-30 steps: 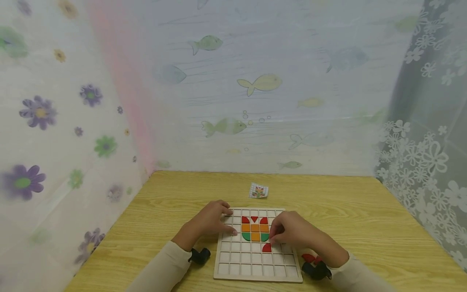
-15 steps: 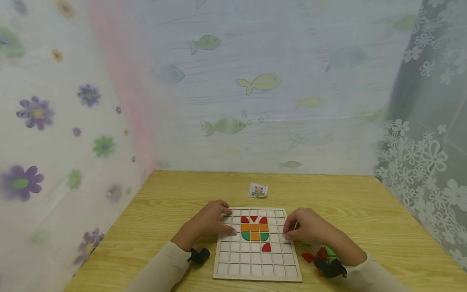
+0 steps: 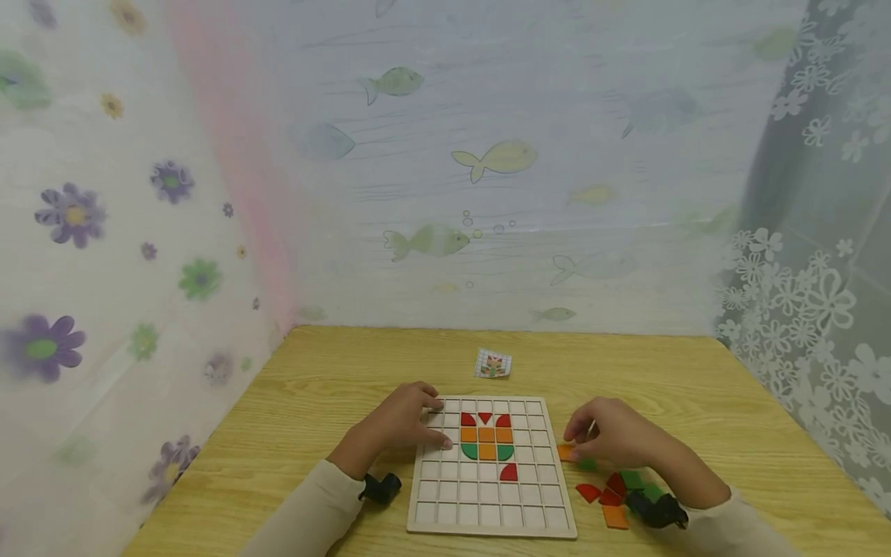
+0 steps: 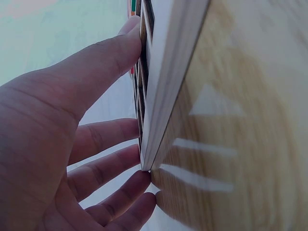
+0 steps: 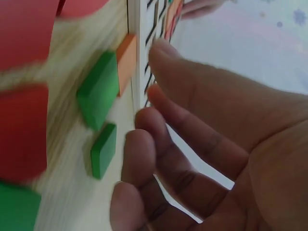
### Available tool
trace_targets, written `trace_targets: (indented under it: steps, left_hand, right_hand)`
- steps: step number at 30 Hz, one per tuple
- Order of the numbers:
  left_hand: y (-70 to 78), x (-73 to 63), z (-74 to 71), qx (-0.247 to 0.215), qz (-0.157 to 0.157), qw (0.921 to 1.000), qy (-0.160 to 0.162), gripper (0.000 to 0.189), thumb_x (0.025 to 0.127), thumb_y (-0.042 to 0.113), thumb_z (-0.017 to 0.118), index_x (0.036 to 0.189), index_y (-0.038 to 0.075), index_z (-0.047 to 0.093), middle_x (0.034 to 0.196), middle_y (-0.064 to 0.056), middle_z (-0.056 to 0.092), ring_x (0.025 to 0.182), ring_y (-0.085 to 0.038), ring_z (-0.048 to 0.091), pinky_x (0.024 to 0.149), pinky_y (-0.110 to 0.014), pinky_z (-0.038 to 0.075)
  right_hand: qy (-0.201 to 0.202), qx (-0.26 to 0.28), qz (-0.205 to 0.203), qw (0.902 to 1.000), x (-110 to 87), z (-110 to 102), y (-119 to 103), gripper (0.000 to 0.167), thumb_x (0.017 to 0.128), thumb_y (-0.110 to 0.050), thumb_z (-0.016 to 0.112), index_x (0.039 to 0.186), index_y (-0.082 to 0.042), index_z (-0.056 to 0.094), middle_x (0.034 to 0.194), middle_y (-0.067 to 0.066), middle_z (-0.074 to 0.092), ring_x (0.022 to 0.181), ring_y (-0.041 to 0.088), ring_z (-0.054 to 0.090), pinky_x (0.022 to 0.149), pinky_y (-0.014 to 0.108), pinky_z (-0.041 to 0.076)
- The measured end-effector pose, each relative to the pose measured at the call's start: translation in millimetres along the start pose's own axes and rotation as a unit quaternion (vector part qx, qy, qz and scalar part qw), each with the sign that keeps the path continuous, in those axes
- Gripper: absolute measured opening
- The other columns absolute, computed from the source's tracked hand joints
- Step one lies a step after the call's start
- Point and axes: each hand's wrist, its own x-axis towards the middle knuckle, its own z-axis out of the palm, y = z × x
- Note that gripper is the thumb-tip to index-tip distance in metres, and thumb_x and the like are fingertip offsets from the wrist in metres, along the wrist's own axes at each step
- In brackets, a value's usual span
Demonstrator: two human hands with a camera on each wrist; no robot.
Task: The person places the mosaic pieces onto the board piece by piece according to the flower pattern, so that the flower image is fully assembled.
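A wooden grid board (image 3: 455,495) lies on the table. Near its top, red, orange and green pieces form a tulip-like shape around an orange square (image 3: 486,435), with a red quarter-circle (image 3: 509,472) lower right. My left hand (image 3: 398,418) rests on the board's upper left edge, thumb on the grid and fingers spread at the rim. Just off the board's right side, my right hand (image 3: 616,433) hovers with loosely bent fingers, nothing visible between them. Beneath it lie an orange piece (image 5: 126,62) against the rim and a green piece (image 5: 101,91) beside it.
More loose pieces lie right of the board, among them a red piece (image 3: 588,493), an orange square (image 3: 616,516) and a green piece (image 3: 631,480). A small picture card (image 3: 493,363) lies behind the board. Walls with fish and flower patterns enclose the table (image 3: 348,371).
My right hand has moved right, from beside the tulip shape to beyond the board's edge, uncovering loose pieces. The left hand has stayed put, and the pieces on the board look the same.
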Motion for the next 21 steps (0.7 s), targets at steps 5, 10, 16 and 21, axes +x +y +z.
trace_targets:
  steps: [5, 10, 16, 21]
  left_hand:
    - [0.6, -0.5, -0.9, -0.003, -0.001, 1.0000, 0.000, 0.071, 0.078, 0.053, 0.088, 0.133, 0.011, 0.072, 0.145, -0.009, 0.058, 0.138, -0.034, 0.051, 0.113, -0.053, 0.046]
    - [1.7, 0.3, -0.7, -0.001, -0.003, 1.0000, 0.000, 0.070, 0.078, 0.053, 0.088, 0.133, 0.011, 0.072, 0.146, -0.009, 0.057, 0.139, -0.035, 0.050, 0.113, -0.053, 0.046]
    - [0.5, 0.3, 0.2, 0.001, -0.009, 1.0000, -0.002, 0.070, 0.079, 0.052, 0.088, 0.134, 0.012, 0.072, 0.146, -0.008, 0.057, 0.139, -0.034, 0.050, 0.114, -0.052, 0.046]
    - [0.5, 0.0, 0.6, 0.001, -0.008, 1.0000, -0.003, 0.071, 0.078, 0.052, 0.088, 0.134, 0.012, 0.072, 0.146, -0.008, 0.057, 0.139, -0.034, 0.050, 0.114, -0.052, 0.046]
  right_hand:
    - [-0.016, 0.007, 0.000, 0.9998, -4.2, -6.7, 7.2, 0.026, 0.080, -0.021, 0.090, 0.101, -0.012, 0.077, 0.095, 0.001, 0.070, 0.086, 0.017, 0.063, 0.070, 0.027, 0.054]
    - [-0.034, 0.015, 0.014, 0.9992, -5.8, -10.4, 11.1, 0.031, 0.078, -0.021, 0.092, 0.102, -0.012, 0.076, 0.096, 0.003, 0.069, 0.088, 0.021, 0.062, 0.071, 0.030, 0.054]
    - [-0.043, 0.018, 0.030, 0.9985, -6.0, -9.7, 13.5, 0.027, 0.076, -0.018, 0.092, 0.098, -0.014, 0.075, 0.093, 0.003, 0.068, 0.084, 0.022, 0.061, 0.066, 0.032, 0.053]
    - [-0.041, 0.016, 0.035, 0.9984, -6.9, -8.8, 16.4, 0.024, 0.077, -0.016, 0.090, 0.096, -0.013, 0.076, 0.092, 0.003, 0.068, 0.083, 0.022, 0.062, 0.065, 0.033, 0.054]
